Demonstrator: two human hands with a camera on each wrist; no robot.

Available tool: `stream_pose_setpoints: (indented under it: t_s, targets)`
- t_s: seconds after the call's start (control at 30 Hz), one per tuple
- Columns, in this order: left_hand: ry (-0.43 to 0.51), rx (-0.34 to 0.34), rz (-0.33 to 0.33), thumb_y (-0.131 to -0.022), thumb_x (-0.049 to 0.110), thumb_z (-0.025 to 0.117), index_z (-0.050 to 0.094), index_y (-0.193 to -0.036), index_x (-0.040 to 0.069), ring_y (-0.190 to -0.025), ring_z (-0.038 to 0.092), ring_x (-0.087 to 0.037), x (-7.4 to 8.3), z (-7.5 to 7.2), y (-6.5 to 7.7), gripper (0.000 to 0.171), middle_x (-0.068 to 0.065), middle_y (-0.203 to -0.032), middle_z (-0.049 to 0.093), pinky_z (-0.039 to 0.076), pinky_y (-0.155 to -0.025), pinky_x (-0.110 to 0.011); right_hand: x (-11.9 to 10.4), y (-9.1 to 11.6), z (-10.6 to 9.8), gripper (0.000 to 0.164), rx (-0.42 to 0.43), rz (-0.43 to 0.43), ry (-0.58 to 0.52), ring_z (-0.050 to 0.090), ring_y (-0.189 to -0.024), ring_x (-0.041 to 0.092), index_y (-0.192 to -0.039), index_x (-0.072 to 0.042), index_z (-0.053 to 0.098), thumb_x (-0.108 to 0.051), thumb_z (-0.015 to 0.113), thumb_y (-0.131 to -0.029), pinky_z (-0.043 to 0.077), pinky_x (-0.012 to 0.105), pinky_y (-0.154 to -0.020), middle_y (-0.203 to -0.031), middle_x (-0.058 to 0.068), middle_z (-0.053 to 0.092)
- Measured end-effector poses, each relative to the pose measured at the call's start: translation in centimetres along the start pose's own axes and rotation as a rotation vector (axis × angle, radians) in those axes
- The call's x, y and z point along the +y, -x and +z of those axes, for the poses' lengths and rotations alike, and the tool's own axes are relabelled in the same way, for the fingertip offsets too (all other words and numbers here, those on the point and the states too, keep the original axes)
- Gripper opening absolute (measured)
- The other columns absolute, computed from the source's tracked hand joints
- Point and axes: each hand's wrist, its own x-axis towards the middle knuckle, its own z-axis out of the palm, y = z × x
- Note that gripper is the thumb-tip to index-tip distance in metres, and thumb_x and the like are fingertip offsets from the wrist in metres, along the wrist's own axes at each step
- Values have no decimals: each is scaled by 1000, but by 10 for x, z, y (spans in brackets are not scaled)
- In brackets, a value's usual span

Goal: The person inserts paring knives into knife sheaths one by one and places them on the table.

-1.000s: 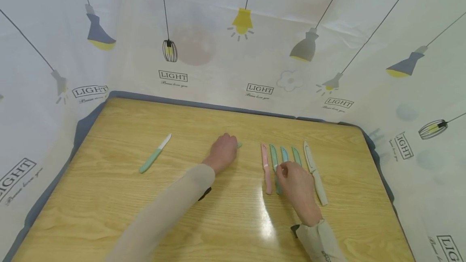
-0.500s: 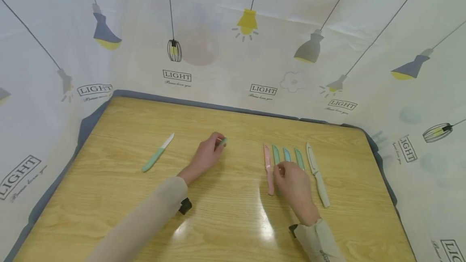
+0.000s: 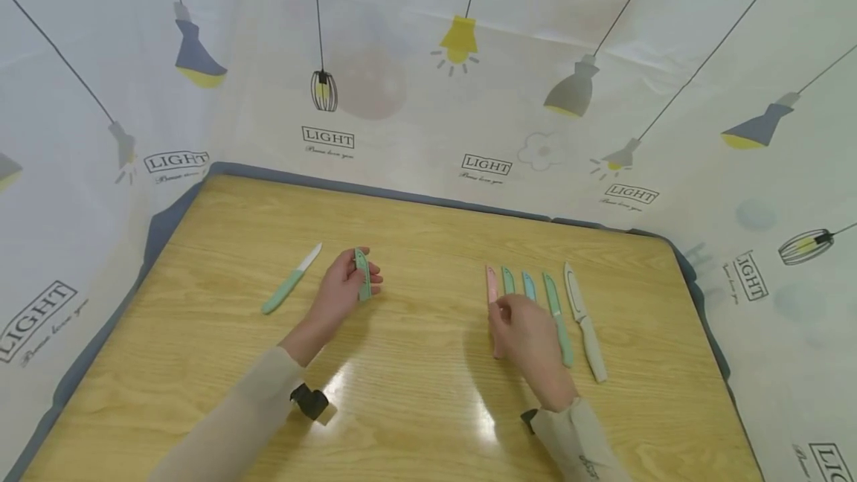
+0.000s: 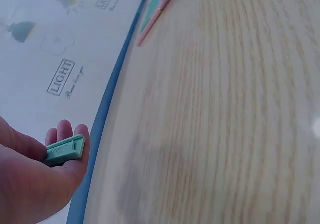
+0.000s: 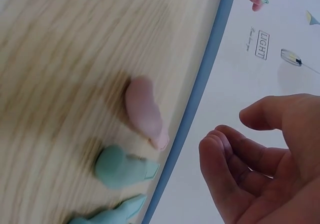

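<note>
My left hand (image 3: 335, 290) holds a green knife sheath (image 3: 363, 275) between thumb and fingers, raised over the table's middle left; its wide end (image 4: 67, 151) faces the left wrist camera. To its left lies a green-handled paring knife (image 3: 286, 290) with a bare white blade. My right hand (image 3: 533, 335) hovers over a row of sheathed knives, thumb and fingers bent and apart, with nothing between them. The row has a pink knife (image 3: 492, 283), a green knife (image 3: 508, 279), a blue knife (image 3: 529, 285), another green knife (image 3: 561, 329) and a larger cream knife (image 3: 589, 341). My right hand partly hides several handles.
The wooden table (image 3: 415, 393) has a blue-grey edging (image 3: 375, 190) along its back and sides. A white sheet (image 3: 415, 117) printed with lamps rises around it.
My left hand has moved left from the table's middle, bringing the green sheath up with it and turning it into view. My right hand has shifted slightly left, uncovering the right-hand green knife's handle.
</note>
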Motion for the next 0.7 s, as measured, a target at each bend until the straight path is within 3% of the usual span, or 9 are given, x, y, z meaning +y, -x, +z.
stream_pose_setpoints:
  t_s: [0.1,0.27,0.57,0.7]
  targets:
    - [87,24,-13,-104,4,36,31,-145,-6,-106,58,-32,1,-12,5,42,-30,-121,49,54,-90,-39,-8,-2,3,27,4,-31,-1,58,-67,13,-95,-6,72,-27,55,-93,55,30,-59,-82,2,65]
    - [161,86,18,-105,5,36,31,-143,-9,-111,57,-34,3,-32,16,41,-33,-126,46,53,-93,-37,-25,-6,12,25,9,-88,-16,55,-64,11,-91,-7,72,-26,56,-93,53,27,-57,-79,-1,64]
    - [266,227,75,-105,10,37,33,-140,-4,-113,57,-29,5,-70,38,38,-16,-119,53,50,-96,-35,-58,-12,28,23,-13,-216,-30,48,-56,6,-90,-8,72,-23,55,-93,46,19,-49,-77,-4,64]
    - [301,278,83,-104,13,40,35,-140,-2,-114,57,-28,2,-85,46,39,-15,-120,53,50,-96,-34,-73,-14,35,24,-38,-245,-11,49,-57,6,-93,-9,72,-25,54,-94,45,18,-47,-79,-3,63]
